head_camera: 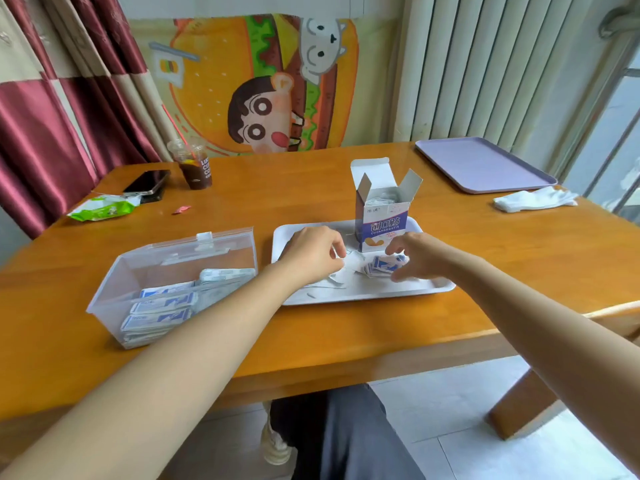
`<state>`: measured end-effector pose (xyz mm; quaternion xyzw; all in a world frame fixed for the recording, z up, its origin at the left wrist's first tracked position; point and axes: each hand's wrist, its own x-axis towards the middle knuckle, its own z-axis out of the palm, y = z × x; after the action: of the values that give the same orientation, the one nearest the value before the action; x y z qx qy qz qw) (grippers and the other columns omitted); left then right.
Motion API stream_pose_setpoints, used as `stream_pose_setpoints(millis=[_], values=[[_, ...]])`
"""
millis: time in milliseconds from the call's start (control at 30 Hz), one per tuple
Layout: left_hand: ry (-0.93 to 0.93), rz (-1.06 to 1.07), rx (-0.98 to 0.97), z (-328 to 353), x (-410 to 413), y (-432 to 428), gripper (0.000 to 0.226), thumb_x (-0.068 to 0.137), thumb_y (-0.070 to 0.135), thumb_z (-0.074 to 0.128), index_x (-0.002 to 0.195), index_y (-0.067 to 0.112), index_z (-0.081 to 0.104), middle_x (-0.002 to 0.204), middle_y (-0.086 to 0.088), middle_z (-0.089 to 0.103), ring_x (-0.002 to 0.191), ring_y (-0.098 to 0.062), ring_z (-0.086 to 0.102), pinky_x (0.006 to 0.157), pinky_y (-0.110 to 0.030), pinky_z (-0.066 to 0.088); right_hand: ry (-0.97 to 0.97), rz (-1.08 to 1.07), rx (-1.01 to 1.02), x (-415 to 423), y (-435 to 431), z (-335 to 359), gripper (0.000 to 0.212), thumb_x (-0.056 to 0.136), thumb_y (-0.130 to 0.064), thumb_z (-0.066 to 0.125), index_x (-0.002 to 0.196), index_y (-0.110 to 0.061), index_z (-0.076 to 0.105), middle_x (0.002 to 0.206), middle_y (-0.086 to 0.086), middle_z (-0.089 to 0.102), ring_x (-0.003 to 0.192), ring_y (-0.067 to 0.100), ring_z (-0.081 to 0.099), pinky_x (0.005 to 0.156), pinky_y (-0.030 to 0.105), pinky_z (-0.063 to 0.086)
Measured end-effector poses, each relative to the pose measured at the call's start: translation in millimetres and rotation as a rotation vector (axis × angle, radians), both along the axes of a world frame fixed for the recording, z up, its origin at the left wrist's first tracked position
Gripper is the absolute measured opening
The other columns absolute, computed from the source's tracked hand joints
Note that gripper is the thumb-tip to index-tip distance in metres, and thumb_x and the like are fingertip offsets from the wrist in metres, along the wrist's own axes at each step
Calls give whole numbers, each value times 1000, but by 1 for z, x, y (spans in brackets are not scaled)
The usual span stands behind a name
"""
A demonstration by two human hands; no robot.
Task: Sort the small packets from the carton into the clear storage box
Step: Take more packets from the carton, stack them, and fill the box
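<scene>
My right hand pinches the packets on the tray (carton just behind). My left hand curls nearby; grip unclear.

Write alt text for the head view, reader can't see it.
Two bare hands work over a white tray on a wooden table: the right hand curls round a pile of blue-and-white packets beside an open carton, the left hand is curled nearby. Left of the tray, a clear storage box holds stacked packets.
</scene>
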<state>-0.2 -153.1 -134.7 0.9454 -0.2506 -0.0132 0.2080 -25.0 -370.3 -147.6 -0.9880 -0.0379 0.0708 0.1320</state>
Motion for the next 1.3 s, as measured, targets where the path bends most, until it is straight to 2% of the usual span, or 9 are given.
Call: stream_pose_setpoints(millis=[133, 233, 367, 500, 667, 800, 1000, 1133, 1300], values=[[73, 4, 1, -20, 6, -13, 11, 82, 24, 67, 93, 26, 67, 86, 9, 60, 89, -15, 58, 76, -27, 47, -22, 8, -50, 2, -6, -7, 37, 84, -26, 68, 111, -2, 62, 109, 10, 67, 96, 27, 60, 77, 33, 46], [97, 3, 43, -29, 8, -16, 13, 77, 22, 70, 88, 30, 66, 82, 12, 57, 87, -15, 57, 76, -25, 47, 35, -15, 8, 2, -4, -5, 47, 81, -24, 73, 121, -8, 54, 110, 7, 62, 88, 18, 54, 72, 24, 41], [127, 15, 33, -32, 12, -15, 13, 76, 24, 72, 86, 30, 65, 78, 15, 55, 83, -14, 57, 71, -23, 44, 60, 13, 26, 2, -6, -5, 31, 80, -24, 74, 103, -7, 63, 89, 2, 60, 76, 16, 50, 54, 18, 35], [143, 37, -19, -29, 11, -14, 13, 81, 33, 67, 92, 27, 66, 84, 9, 62, 85, -15, 59, 73, -26, 46, -15, 47, 128, 1, -7, 0, 15, 78, -16, 75, 85, -16, 62, 76, -8, 56, 67, 9, 49, 53, 14, 33], [144, -34, -88, -24, 4, -19, 30, 76, 42, 76, 99, 29, 62, 85, 8, 63, 70, -4, 52, 60, -23, 39, -48, 108, 163, -2, 1, -2, 17, 77, -14, 77, 82, -17, 61, 75, -6, 56, 66, 8, 47, 54, 15, 35], [121, -63, -123, -28, -2, -32, 25, 77, 41, 77, 93, 24, 68, 82, 4, 62, 63, -1, 47, 54, -20, 33, -57, 127, 187, -6, 6, -7, 25, 76, -17, 78, 73, -23, 54, 69, -12, 51, 63, 6, 44, 52, 14, 35], [166, -32, -137, -36, -3, -37, 25, 74, 38, 79, 91, 24, 70, 85, 4, 64, 73, -14, 56, 56, -22, 35, 50, 84, 226, -7, -9, -8, 29, 75, -28, 80, 96, -19, 63, 91, -6, 61, 76, 7, 54, 58, 12, 39], [191, -33, -152, -35, -9, -41, 29, 77, 43, 75, 97, 23, 70, 96, 0, 66, 88, -17, 59, 71, -26, 43, 94, 105, 234, -9, -14, -8, 18, 79, -24, 76, 93, -19, 66, 84, -9, 62, 72, 5, 54, 56, 9, 40], [152, -53, -121, -31, -12, -40, 10, 84, 34, 70, 88, 25, 69, 89, 0, 62, 78, -17, 52, 67, -26, 37, 50, -38, 436, -6, -21, 1, 15, 92, -17, 56, 98, -11, 69, 92, 3, 68, 65, 10, 56, 59, 21, 46]])
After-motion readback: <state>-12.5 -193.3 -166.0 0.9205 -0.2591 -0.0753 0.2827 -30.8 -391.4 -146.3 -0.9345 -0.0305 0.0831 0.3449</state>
